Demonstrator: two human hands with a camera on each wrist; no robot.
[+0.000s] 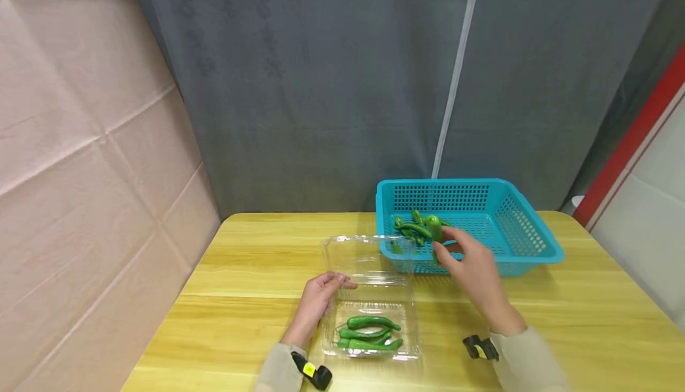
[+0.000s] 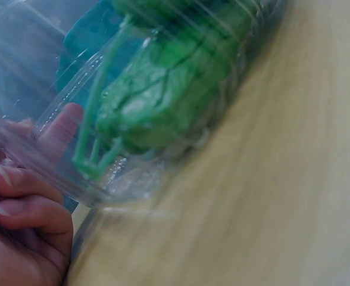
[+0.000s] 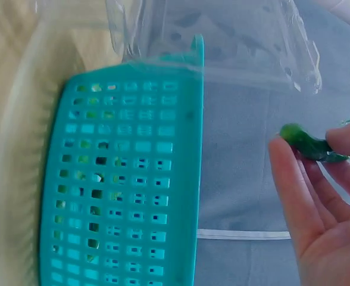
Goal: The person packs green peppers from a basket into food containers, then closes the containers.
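Note:
My right hand (image 1: pixel 473 264) pinches a green chili pepper (image 1: pixel 436 228) between thumb and fingers, over the near rim of the blue basket (image 1: pixel 535 258). In the right wrist view the same pepper (image 3: pixel 309 143) lies between the fingertips, above the level of the basket's rim. My left hand (image 1: pixel 321 297) holds the left edge of a clear plastic clamshell box (image 1: pixel 369 292) close to its hinge. Several long green peppers (image 1: pixel 369 344) lie side by side in the box's near half, and its lid (image 1: pixel 353 255) stands raised towards the back. Through the plastic, the left wrist view shows peppers (image 2: pixel 163 89) beside curled fingers (image 2: pixel 32 214).
More green peppers (image 1: pixel 412 229) are heaped in the basket's left part. The basket stands at the back right of the wooden table (image 1: pixel 257 261), and the lid overlaps its left corner in the head view. A grey curtain (image 1: pixel 321 94) hangs behind.

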